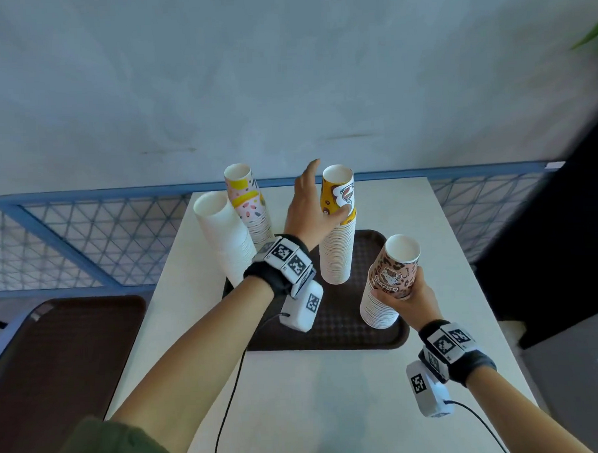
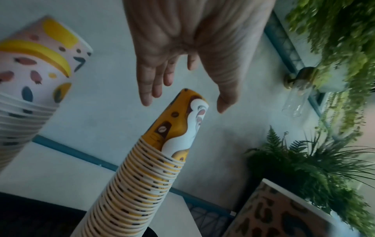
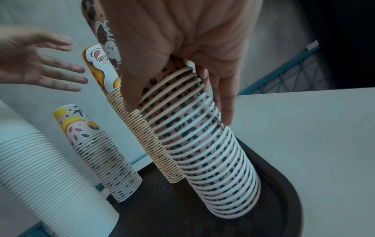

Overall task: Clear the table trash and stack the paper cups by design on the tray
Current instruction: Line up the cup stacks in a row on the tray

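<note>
Head view shows four sorted cup stacks (image 1: 338,252) standing on the tray (image 1: 329,334), counter (image 1: 315,397) trash-free, left hand (image 1: 307,205) spread beside the yellow stack, right hand (image 1: 410,296) gripping the leopard stack (image 1: 386,291): nearly finished.

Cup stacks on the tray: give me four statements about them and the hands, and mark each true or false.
1. The right hand grips the leopard-print stack. True.
2. The left hand is clenched in a fist around the yellow coffee-print stack. False: its fingers are spread, only the thumb side touching the top cup.
3. Four stacks stand on the brown tray. True.
4. The plain white stack lies toppled on the table. False: it stands, leaning against the pink-and-yellow stack.
</note>
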A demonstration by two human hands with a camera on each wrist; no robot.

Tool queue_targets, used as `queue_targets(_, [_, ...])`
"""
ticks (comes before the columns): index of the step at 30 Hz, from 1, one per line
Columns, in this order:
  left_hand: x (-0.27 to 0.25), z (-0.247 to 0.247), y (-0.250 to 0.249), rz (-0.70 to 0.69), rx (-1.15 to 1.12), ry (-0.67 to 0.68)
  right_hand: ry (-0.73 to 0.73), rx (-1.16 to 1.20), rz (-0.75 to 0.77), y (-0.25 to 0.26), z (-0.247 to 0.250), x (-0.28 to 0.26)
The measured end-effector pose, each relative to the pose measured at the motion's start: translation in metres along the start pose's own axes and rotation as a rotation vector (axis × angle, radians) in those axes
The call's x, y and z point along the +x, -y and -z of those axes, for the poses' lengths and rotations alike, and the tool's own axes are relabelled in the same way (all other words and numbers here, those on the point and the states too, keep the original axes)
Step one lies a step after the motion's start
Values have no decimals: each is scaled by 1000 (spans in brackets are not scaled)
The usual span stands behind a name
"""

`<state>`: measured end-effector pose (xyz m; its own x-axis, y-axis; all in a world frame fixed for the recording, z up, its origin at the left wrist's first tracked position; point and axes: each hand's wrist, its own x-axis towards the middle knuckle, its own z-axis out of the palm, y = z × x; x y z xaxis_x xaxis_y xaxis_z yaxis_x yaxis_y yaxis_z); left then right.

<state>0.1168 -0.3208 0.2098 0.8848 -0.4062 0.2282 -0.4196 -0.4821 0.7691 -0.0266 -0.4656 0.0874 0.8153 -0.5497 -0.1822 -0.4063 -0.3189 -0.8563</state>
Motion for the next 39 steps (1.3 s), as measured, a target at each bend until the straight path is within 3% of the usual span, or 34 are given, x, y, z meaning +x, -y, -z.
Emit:
queue_targets(4, [22, -13, 3, 129, -5, 28, 20, 6, 1, 1, 1, -2])
queue_targets(18, [64, -44, 2, 59, 70, 77, 25, 29, 49, -12, -4, -4])
queue_targets(28, [80, -10, 32, 113, 172, -43, 13, 45, 46, -14, -10, 0])
queue_targets(32, [83, -1, 35, 167, 136, -26, 9, 54, 54, -15, -10, 0])
queue_targets(35, [73, 3, 29, 136, 87, 27, 12, 47, 58, -16, -10, 0])
queue_targets(39, [47, 26, 16, -3, -14, -25, 10, 35, 58, -17, -9, 1])
